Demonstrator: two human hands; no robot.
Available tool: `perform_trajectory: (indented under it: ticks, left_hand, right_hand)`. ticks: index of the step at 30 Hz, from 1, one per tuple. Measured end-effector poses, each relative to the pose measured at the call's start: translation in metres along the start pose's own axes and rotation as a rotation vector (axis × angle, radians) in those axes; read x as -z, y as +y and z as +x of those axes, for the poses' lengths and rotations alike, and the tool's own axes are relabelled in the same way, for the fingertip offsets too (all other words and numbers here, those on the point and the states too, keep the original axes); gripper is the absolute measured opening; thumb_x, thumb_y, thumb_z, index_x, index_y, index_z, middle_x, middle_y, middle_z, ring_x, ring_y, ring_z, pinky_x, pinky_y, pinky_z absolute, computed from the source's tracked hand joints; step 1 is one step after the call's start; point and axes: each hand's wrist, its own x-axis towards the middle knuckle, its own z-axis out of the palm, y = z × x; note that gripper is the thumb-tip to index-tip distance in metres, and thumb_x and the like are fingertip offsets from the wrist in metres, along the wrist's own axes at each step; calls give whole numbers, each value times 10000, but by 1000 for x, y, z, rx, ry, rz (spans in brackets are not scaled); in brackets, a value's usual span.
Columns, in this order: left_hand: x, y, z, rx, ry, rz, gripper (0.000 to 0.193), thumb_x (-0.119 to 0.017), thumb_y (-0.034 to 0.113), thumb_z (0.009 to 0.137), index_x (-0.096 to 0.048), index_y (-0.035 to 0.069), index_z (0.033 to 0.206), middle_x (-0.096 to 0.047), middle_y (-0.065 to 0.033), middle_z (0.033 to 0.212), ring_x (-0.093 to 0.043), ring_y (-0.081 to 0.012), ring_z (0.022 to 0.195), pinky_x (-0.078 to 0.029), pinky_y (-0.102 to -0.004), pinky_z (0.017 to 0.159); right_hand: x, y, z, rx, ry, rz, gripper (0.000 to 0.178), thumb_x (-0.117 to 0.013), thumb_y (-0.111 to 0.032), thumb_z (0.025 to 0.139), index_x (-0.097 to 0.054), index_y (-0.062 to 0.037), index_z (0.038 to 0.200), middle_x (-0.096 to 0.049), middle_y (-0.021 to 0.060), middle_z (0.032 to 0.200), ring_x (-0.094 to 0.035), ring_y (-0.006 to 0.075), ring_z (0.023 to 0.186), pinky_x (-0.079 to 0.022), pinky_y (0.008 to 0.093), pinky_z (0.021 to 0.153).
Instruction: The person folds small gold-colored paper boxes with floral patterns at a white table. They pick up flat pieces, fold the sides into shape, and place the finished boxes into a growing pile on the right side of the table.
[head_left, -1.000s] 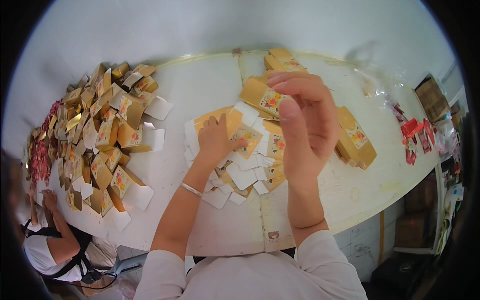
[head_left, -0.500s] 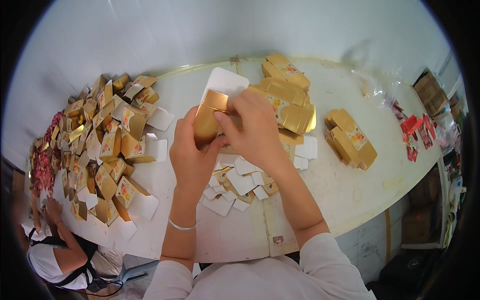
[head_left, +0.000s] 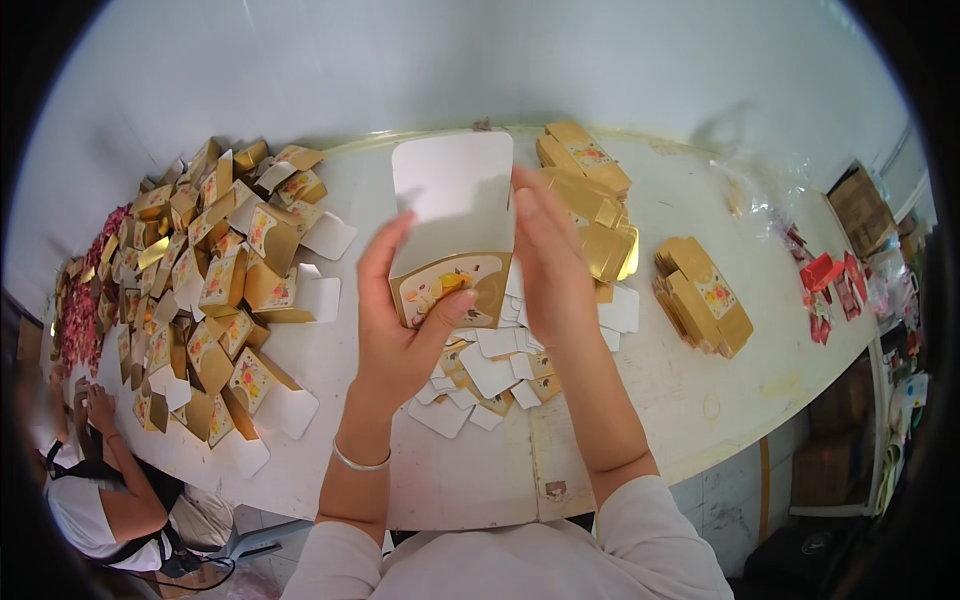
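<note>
A gold carton with a flower print (head_left: pixel 487 305) is unfolded into a box, its mouth open and its white-lined lid flap standing up at the back. My left hand (head_left: pixel 385 325) grips it from the left, thumb across the printed front. My right hand (head_left: pixel 556 275) lies along the box's right side with fingers stretched out; their tips are blurred, and I cannot tell how firmly they touch. Below and behind my hands, flat cartons with white flaps (head_left: pixel 490 375) lie in a loose pile. Flattened gold cartons (head_left: pixel 600 235) are stacked beyond my right hand.
A big heap of opened gold boxes (head_left: pixel 215 290) covers the table's left. Dark-pink packets or petals (head_left: pixel 80 315) lie past it, near another person's hands (head_left: pixel 95 405). More flat cartons (head_left: pixel 705 295) and red packets (head_left: pixel 825 272) are on the right. A wall runs behind the table.
The carton has gone from tipped and partly folded to an upright box with its print facing me. My right hand has left its pinch and moved to the box's right side.
</note>
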Motion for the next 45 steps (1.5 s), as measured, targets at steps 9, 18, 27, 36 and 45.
perform_trajectory:
  ticks: [9,18,27,36,45]
  left_hand:
    - [10,-1,2,73,-176,131,430,-687,64,741,-397,36,1057,-484,-82,958,-550,-138,798,-471,-244,656]
    - [20,10,10,282,-106,-352,587,-683,38,740,-255,116,1134,-483,-136,1125,-579,-171,869,-515,-239,610]
    - [20,17,8,339,-172,-149,612,-685,5,723,-328,81,1215,-530,-88,1026,-554,-129,852,-474,-220,633]
    - [24,27,11,385,-243,-226,658,-692,27,717,-348,81,1275,-573,-83,987,-555,-92,762,-457,-204,599]
    - [21,25,13,386,-33,-259,470,-675,40,736,-442,73,1142,-571,-107,1028,-555,-116,814,-460,-220,650]
  right_hand:
    - [8,5,0,-346,-192,253,291,-489,-56,782,-519,-27,1070,-578,61,934,-558,121,851,-469,266,733]
    - [7,6,-2,-33,-442,135,277,-421,2,753,-626,18,937,-560,151,1053,-559,232,951,-454,309,827]
    - [2,1,-12,80,-452,-187,172,-593,-51,793,-651,-25,953,-564,89,1028,-543,151,868,-432,262,733]
    - [6,-3,-7,117,-383,-329,165,-565,-5,802,-639,-21,949,-588,75,959,-541,128,835,-429,242,696]
    - [-7,11,-14,546,-465,-610,196,-532,12,791,-538,15,987,-530,134,902,-535,279,795,-430,345,735]
